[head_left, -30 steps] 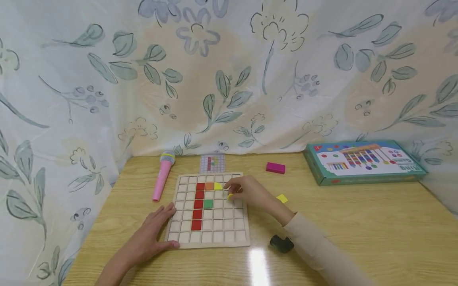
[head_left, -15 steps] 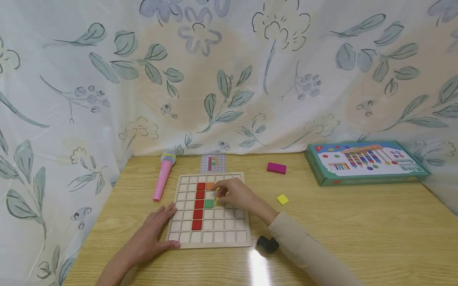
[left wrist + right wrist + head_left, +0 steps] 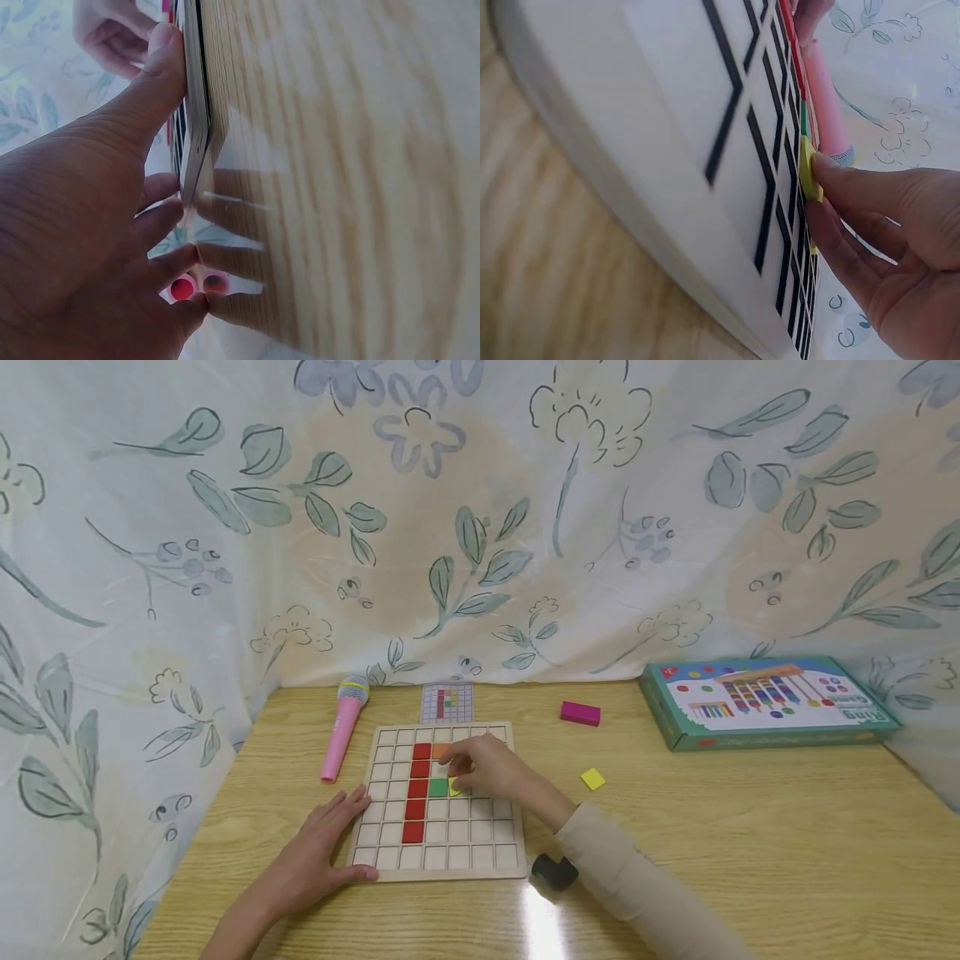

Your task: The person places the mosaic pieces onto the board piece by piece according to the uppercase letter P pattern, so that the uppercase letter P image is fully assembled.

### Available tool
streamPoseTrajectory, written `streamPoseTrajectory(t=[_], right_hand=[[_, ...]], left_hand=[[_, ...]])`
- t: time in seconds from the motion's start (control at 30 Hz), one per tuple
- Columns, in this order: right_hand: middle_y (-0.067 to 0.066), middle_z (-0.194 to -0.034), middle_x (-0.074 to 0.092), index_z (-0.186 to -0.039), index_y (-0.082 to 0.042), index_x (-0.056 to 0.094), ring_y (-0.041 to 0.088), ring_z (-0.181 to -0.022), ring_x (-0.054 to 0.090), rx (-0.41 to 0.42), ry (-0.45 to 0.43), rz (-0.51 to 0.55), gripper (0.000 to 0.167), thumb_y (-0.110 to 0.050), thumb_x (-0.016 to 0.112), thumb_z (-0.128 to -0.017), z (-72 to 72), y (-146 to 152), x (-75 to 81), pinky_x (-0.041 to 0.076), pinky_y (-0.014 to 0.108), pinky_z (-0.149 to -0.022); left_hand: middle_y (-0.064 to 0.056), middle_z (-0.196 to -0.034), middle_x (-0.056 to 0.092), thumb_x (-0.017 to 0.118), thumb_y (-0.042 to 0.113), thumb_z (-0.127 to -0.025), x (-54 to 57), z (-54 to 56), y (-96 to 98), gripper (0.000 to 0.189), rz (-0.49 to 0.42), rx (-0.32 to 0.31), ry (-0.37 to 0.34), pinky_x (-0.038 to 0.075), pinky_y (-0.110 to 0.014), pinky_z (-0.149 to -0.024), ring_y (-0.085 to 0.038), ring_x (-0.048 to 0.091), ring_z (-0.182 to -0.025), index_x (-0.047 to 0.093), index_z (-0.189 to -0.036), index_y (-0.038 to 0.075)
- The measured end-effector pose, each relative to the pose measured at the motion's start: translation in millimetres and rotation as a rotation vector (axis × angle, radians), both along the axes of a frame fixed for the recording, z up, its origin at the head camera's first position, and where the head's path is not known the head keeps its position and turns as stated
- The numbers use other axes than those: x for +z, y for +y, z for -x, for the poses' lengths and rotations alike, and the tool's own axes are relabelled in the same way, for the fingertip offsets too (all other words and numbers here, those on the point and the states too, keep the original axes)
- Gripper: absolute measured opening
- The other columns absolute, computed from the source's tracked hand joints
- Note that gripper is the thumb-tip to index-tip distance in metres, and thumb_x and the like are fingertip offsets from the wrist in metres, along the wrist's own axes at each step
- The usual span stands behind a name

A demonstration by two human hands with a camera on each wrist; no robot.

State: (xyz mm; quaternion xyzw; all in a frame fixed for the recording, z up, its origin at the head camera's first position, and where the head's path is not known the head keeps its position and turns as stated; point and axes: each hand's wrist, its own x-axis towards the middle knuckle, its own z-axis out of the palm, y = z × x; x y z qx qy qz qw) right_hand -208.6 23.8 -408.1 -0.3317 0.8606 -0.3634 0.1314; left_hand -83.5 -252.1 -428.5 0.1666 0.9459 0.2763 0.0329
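Note:
A wooden grid board [image 3: 435, 875] lies on the table. Red tiles [image 3: 415, 810] form a column in it, with an orange tile [image 3: 439, 749] beside the top one and a green tile [image 3: 438, 787] beside the third. Thumb and fingers of my right hand [image 3: 491, 768] pinch a yellow tile [image 3: 807, 166] at the cell right of the green one; it looks slightly tilted in the right wrist view. Another yellow tile [image 3: 814, 249] shows partly behind the fingers there. My left hand [image 3: 318, 852] rests at the board's left edge, thumb on the near corner and fingers extended.
A printed grid card [image 3: 427, 703] lies behind the board, a pink microphone [image 3: 342, 735] to its left. On the right are a loose yellow tile [image 3: 592, 778], a magenta block [image 3: 580, 713] and a green game box [image 3: 675, 737]. A floral cloth [image 3: 480, 568] hangs behind.
My right hand has moved left over the board with the yellow tile and lowered it beside the green tile. The left hand has stayed in place.

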Motion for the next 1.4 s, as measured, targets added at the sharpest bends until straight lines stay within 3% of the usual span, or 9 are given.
streamPoseTrajectory(t=[0.23,0.57,0.87,1.1,1.4], right_hand=[[-0.003,-0.082,0.066,-0.109,-0.003,0.071,0.010,-0.078,0.060,-0.057,-0.034,0.000,0.028,0.001,0.076,-0.082,-3.1,-1,-2.1,0.052,0.021,-0.071],[-0.004,-0.088,0.067,-0.111,-0.004,0.071,0.010,-0.082,0.059,-0.046,0.001,0.022,0.024,-0.005,0.073,-0.087,-4.2,14,2.7,0.053,0.022,-0.074],[0.006,-0.098,0.070,-0.112,0.000,0.069,0.019,-0.092,0.064,-0.079,0.062,-0.002,0.026,0.003,0.068,-0.087,-3.5,86,15.3,0.057,0.034,-0.083],[0.011,-0.115,0.069,-0.116,0.001,0.068,0.031,-0.108,0.063,-0.063,0.059,-0.140,0.034,0.000,0.075,-0.083,-7.9,150,11.6,0.054,0.048,-0.090],[0.009,-0.111,0.071,-0.113,0.000,0.069,0.028,-0.103,0.066,-0.106,0.085,-0.136,0.031,0.003,0.073,-0.082,-18.9,181,-3.8,0.055,0.044,-0.088]], left_hand=[[-0.009,-0.157,0.034,0.075,0.056,-0.075,1.6,0.5,1.1,0.095,-0.004,-0.001,-0.005,0.023,-0.062,-0.113,-0.042,0.026,-0.143,0.041,-0.148,0.007],[-0.010,-0.157,0.034,0.075,0.056,-0.074,0.4,0.3,1.1,0.095,-0.004,-0.004,0.006,0.023,-0.062,-0.113,-0.042,0.026,-0.143,0.041,-0.148,0.007],[-0.009,-0.157,0.034,0.076,0.056,-0.074,1.7,1.0,0.9,0.095,0.006,0.000,0.000,0.022,-0.062,-0.114,-0.041,0.026,-0.143,0.041,-0.148,0.007],[-0.010,-0.156,0.036,0.076,0.056,-0.074,1.8,-0.4,-0.4,0.096,0.021,0.007,-0.014,0.025,-0.063,-0.112,-0.041,0.026,-0.143,0.042,-0.148,0.006],[-0.012,-0.155,0.037,0.075,0.057,-0.075,2.0,-0.3,-0.6,0.094,0.011,-0.003,0.001,0.023,-0.062,-0.113,-0.041,0.027,-0.143,0.044,-0.146,0.005]])
